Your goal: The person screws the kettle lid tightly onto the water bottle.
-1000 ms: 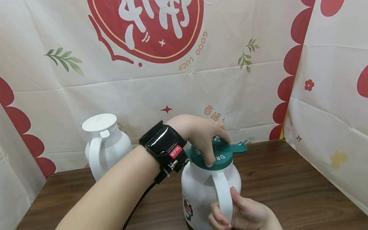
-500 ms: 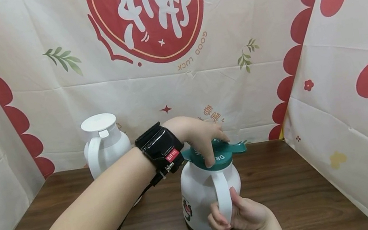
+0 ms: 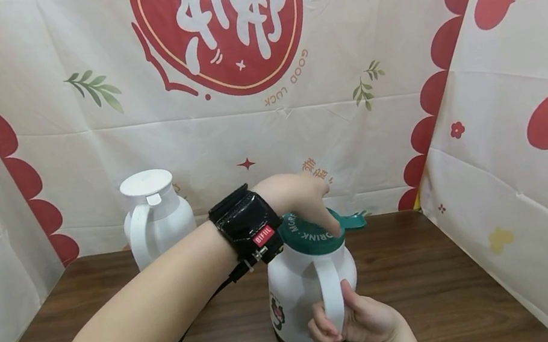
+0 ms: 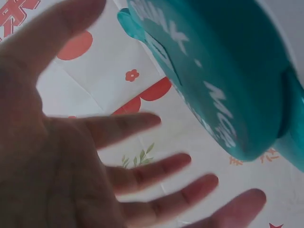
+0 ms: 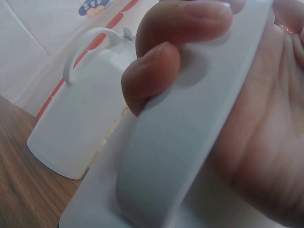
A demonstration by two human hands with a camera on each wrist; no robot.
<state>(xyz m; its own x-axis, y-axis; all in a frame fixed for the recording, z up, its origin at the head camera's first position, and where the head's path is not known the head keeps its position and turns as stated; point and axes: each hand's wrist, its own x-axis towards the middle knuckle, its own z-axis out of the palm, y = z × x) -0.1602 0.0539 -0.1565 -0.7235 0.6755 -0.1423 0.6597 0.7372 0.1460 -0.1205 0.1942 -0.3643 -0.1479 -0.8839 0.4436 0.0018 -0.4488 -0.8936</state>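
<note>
A white thermos jug (image 3: 290,296) with a green lid (image 3: 314,240) stands upright on the table. My right hand (image 3: 364,323) grips its handle (image 3: 331,292), and in the right wrist view curled fingers wrap round the same handle (image 5: 175,137). Above the lid is my left hand (image 3: 306,199), bent over at the wrist. The left wrist view shows this hand (image 4: 61,161) with fingers spread and straight, apart from the lid (image 4: 256,80), which carries white lettering. A small tab (image 3: 354,221) sticks out at the lid's right side.
A second white jug (image 3: 167,220) with a white lid stands at the back left, behind my left forearm. Printed cloth (image 3: 202,141) hangs behind and beside the wooden table (image 3: 403,276). A black cable (image 3: 191,326) trails from the left wrist band.
The left hand has let go of the lid: its fingers, which held the rim, are now spread and lifted off. The right hand keeps its grip on the handle.
</note>
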